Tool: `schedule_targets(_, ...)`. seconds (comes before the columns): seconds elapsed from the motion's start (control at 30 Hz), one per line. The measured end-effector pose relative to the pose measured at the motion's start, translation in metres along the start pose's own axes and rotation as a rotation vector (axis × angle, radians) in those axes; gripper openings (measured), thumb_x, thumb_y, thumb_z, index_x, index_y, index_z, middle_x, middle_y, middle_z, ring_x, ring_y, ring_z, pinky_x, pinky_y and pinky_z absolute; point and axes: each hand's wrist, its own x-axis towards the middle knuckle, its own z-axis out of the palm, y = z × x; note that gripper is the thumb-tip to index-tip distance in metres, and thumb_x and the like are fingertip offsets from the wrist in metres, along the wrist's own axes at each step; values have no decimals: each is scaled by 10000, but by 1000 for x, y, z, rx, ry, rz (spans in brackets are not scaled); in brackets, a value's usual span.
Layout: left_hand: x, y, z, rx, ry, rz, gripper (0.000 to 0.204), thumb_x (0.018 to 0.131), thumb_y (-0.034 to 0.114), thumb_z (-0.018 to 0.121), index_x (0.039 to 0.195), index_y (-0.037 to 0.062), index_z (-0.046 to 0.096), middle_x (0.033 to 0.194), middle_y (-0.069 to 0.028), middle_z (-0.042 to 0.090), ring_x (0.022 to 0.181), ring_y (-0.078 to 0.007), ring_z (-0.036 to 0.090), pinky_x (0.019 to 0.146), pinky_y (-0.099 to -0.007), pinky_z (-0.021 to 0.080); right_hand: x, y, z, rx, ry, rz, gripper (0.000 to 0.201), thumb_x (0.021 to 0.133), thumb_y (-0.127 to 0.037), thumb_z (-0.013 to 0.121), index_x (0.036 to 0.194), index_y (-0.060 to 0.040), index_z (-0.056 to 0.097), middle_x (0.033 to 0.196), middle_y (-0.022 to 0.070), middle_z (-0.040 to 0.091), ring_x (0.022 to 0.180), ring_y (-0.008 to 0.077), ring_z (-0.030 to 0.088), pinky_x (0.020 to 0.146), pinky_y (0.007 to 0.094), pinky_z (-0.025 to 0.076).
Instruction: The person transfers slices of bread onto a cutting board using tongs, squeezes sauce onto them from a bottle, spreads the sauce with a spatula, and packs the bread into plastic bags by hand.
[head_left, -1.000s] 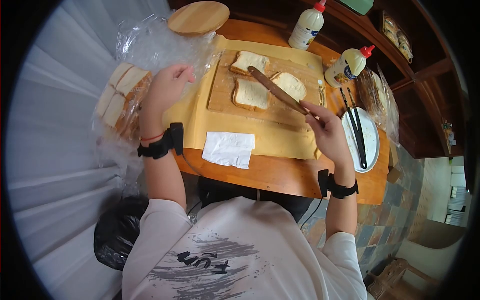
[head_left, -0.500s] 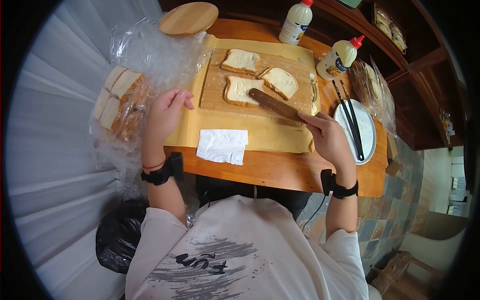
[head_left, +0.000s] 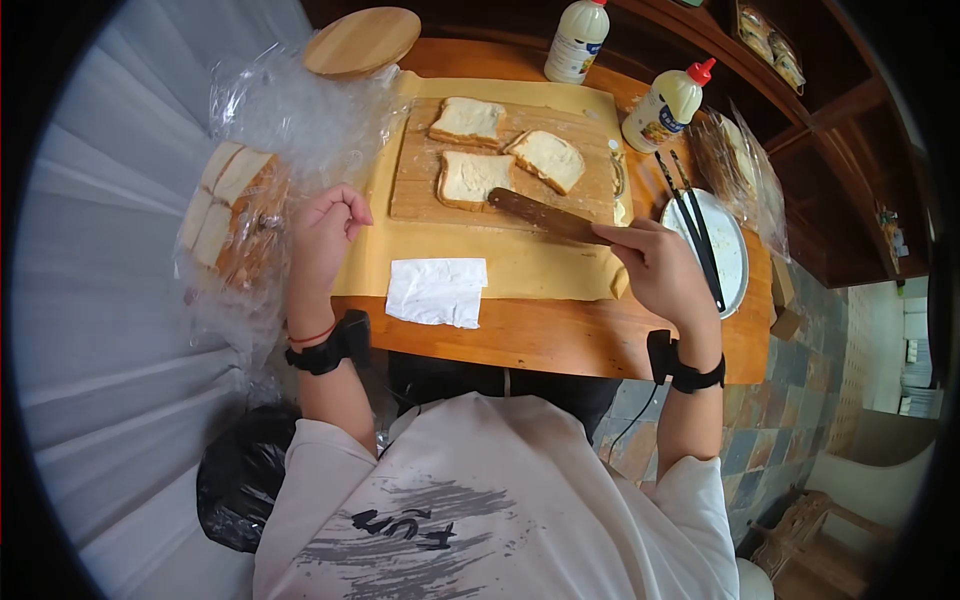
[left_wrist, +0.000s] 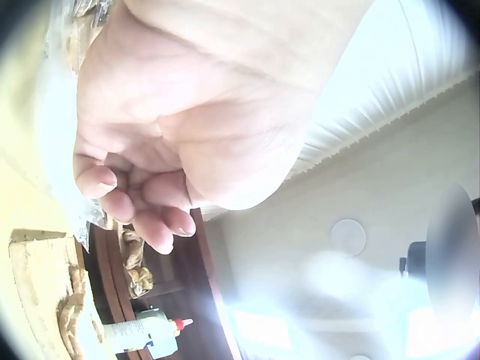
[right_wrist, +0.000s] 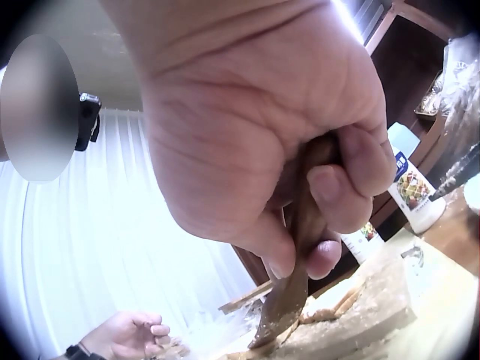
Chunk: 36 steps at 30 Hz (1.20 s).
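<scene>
In the head view my right hand [head_left: 665, 270] grips the handle of a brown wooden spreader [head_left: 545, 217]. The spreader's rounded tip is at the lower right corner of the near-left bread slice [head_left: 474, 179]. A far-left slice [head_left: 468, 120] and a right slice [head_left: 548, 160] lie with it on a wooden cutting board [head_left: 412, 195]. All three have a pale spread on top. My left hand [head_left: 330, 235] hovers left of the board, fingers loosely curled; the left wrist view shows nothing in the palm [left_wrist: 180, 127].
Yellow paper [head_left: 440, 240] lies under the board, with a white napkin [head_left: 437, 292] nearer me. Wrapped bread [head_left: 225, 200] stands at left. To the right are a plate [head_left: 735, 240] with black tongs [head_left: 702, 235], two squeeze bottles [head_left: 578, 45] [head_left: 665, 108] and bagged bread [head_left: 740, 165].
The spreader has come toward me, from over the gap between the slices to the near-left slice's corner. My left hand has dropped a little, its fingers curling in more.
</scene>
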Motion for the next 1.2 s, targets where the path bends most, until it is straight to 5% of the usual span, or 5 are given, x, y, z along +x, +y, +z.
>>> schedule_targets(0.3, -6, -3, 15, 214, -82, 2, 225, 775, -81, 377, 658, 48, 519, 629, 33, 452, 610, -65, 392, 568, -234, 302, 32, -18, 47, 9, 127, -113, 262, 945, -94, 645, 1168, -127, 778, 885, 155, 667, 803, 384, 666, 716, 453, 541)
schedule_targets(0.57, -5, -2, 12, 162, -34, -44, 204, 788, -75, 382, 671, 49, 496, 642, 41, 402, 614, -61, 354, 555, -243, 265, 23, -19, 11, -26, 112, 63, 260, 910, -52, 669, 1125, -127, 794, 888, 152, 697, 791, 373, 675, 714, 443, 526)
schedule_targets(0.8, -6, -2, 16, 151, -44, -96, 198, 795, -69, 388, 693, 58, 501, 659, 33, 407, 626, -69, 362, 559, -244, 269, 45, -22, 54, 38, 209, -128, 269, 941, -41, 658, 1181, -84, 770, 879, 192, 661, 778, 381, 647, 698, 418, 498)
schedule_targets(1.0, -7, -7, 4, 195, -21, -79, 206, 809, -66, 397, 689, 67, 498, 667, 41, 418, 625, -58, 364, 555, -242, 259, 27, -6, 29, 21, 180, 32, 256, 926, -77, 650, 1136, -119, 791, 891, 158, 695, 822, 374, 680, 725, 441, 536)
schedule_targets(1.2, -7, -3, 9, 124, -13, -42, 219, 820, -76, 400, 689, 68, 501, 668, 46, 424, 614, -51, 356, 550, -234, 249, 16, -5, 23, 61, 201, 1, 263, 932, -33, 676, 1169, -85, 776, 847, 161, 655, 691, 321, 601, 655, 403, 479)
